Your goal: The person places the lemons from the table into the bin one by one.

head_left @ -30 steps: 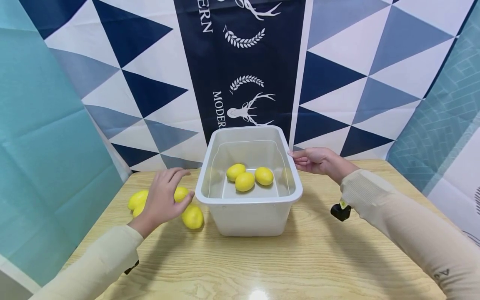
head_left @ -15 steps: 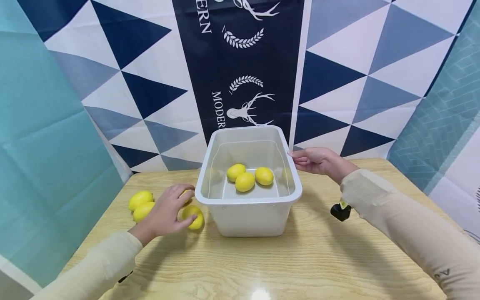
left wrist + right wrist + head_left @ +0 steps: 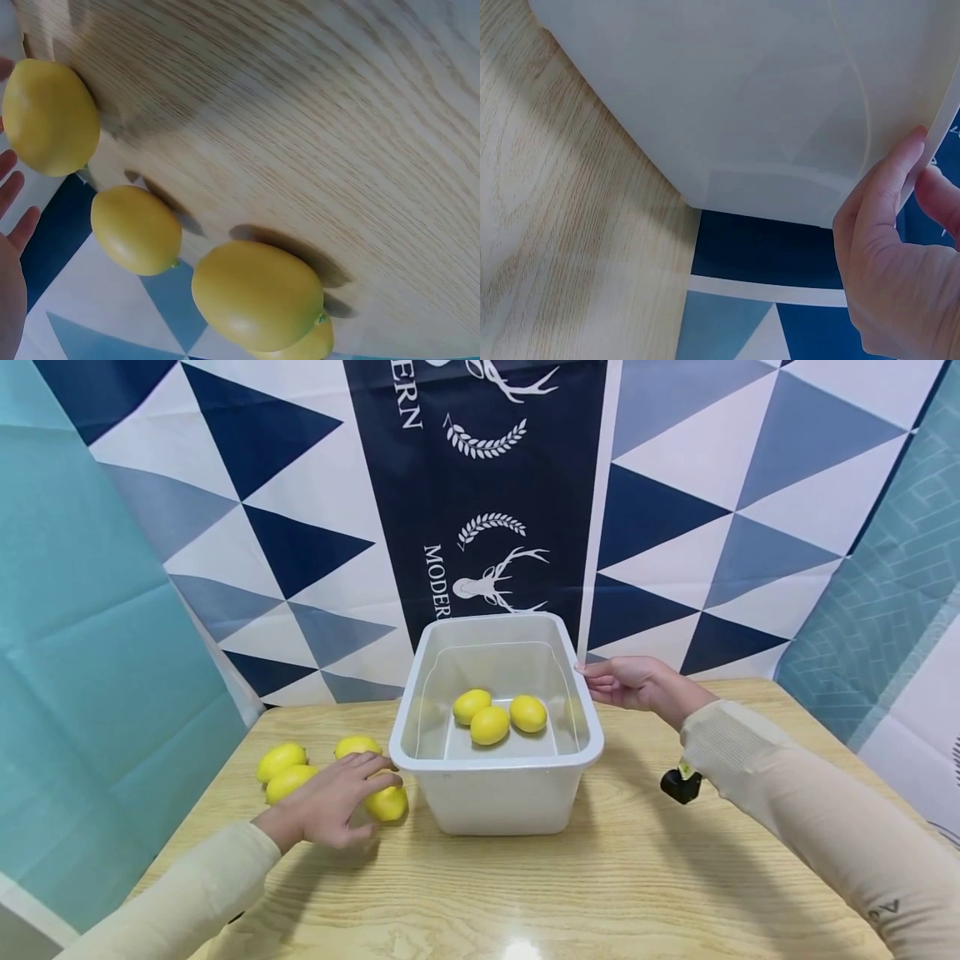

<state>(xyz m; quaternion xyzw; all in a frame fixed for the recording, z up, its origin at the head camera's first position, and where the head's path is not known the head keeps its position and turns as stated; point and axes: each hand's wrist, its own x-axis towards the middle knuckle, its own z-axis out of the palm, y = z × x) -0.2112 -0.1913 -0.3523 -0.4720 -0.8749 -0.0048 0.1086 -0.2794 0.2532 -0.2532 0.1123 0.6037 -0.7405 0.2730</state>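
A light grey plastic bin (image 3: 495, 797) stands mid-table with 3 yellow lemons inside, one of them the front lemon (image 3: 489, 726). My right hand (image 3: 637, 682) pinches the bin's right rim between thumb and fingers, as the right wrist view shows up close. Left of the bin, my left hand (image 3: 333, 802) is spread over a lemon (image 3: 387, 804), partly covering it. Its fingers (image 3: 10, 196) lie beside that lemon (image 3: 51, 118) in the left wrist view; firm contact cannot be made out. Another lemon (image 3: 357, 746) lies just behind this hand.
Two more lemons, a rear lemon (image 3: 281, 762) and a front lemon (image 3: 289, 783), lie together at the left of the wooden table (image 3: 600, 893). A patterned cloth (image 3: 487, 485) hangs directly behind the table. The bin's tall walls stand between the hands.
My left hand has come down and slightly toward me onto the lemon nearest the bin, uncovering the lemons behind it. The right hand and the bin stay in place.
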